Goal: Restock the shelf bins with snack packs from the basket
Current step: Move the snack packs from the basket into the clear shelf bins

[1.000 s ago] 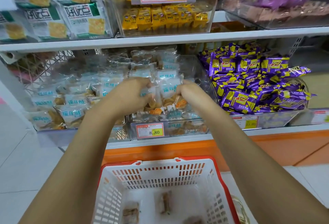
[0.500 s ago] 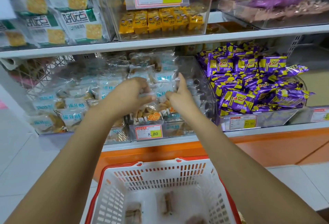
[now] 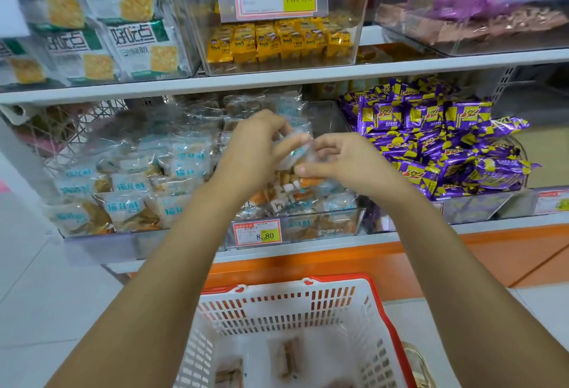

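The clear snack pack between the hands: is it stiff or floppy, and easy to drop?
Probably floppy: the clear snack pack is thin, wrinkled film. Likely light, since the left hand and right hand hold it by the fingertips. Its glossy wrap could slip.

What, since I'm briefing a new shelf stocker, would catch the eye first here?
The hands meet at the centre: the left hand and right hand hold a clear snack pack together above the middle bin on the lower shelf. To the right, a heap of purple packs piles high. At the bottom, the white, red-rimmed basket holds only a few leftover packs.
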{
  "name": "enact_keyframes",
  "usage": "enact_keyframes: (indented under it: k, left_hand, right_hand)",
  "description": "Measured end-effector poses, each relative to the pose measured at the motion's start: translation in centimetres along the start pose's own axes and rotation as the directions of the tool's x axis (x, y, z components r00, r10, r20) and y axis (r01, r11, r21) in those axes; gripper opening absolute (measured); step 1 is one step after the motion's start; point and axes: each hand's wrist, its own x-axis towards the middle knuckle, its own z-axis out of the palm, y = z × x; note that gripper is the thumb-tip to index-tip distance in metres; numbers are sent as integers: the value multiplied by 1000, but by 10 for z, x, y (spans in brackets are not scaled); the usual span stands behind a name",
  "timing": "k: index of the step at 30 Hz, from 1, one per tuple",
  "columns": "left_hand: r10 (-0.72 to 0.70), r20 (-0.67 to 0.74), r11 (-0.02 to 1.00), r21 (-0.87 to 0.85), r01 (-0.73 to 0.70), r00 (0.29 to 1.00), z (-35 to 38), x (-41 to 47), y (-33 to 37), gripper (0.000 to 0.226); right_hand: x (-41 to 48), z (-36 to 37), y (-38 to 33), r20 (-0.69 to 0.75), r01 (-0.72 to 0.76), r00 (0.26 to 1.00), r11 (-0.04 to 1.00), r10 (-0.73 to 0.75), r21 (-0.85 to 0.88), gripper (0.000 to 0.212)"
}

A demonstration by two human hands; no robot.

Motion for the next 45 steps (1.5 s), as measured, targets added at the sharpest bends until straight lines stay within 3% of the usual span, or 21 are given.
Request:
enact_keyframes:
  k: [3,6,8,12,16,19,21,25,29,32,35,41,45]
  left_hand:
    - [-70,6,991,-118,70,998,14,4,5,68]
    - [-52,234,985,173,11,971,30,2,-5,101]
    - [-69,386,940,333,-70,920,37,2,-17,113]
    - [-20,457,929,336,-152,889,37,8,-32,110]
    - [43,445,905,361,-223,894,39,11,-37,98]
    - [37,456,879,409,-246,889,44,14,-40,99]
    - [31,490,875,408,-260,871,45,17,-44,101]
    - [20,492,872,417,-256,870,32,12,-49,112]
    - [8,332,884,438,-162,943,29,-10,-50,101]
    - [53,261,909,387,-155,964,37,-20,-54,85]
    - [114,291,920,331,-212,950,38,-16,-59,80]
    - [88,259,903,387,-187,962,35,-16,-58,79]
    - [115,143,937,312,-155,983,29,-33,-52,78]
  right_hand:
    - [1,-25,5,-222,-99,968,990,119,100,23]
    - [16,-31,10,-509,-178,854,979,103,-101,20]
    - [38,-23,10,-597,-250,801,931,44,-266,25]
    - [104,-5,16,-613,-387,788,824,62,-413,27]
    - [141,2,26,-584,-427,805,782,101,-453,49]
    - [148,7,32,-499,-397,854,804,146,-443,47]
    - [154,8,33,-517,-455,830,792,211,-408,51]
    - [170,6,37,-583,-473,788,802,198,-366,56]
    - [180,9,47,-623,-431,780,769,55,-472,49]
    - [173,8,46,-433,-296,901,757,19,-582,33]
    - [149,4,34,-419,-254,908,814,15,-522,27]
    - [36,-7,20,-579,-72,798,927,-167,-367,14]
    - [-27,15,30,-400,4,902,929,-163,-371,26]
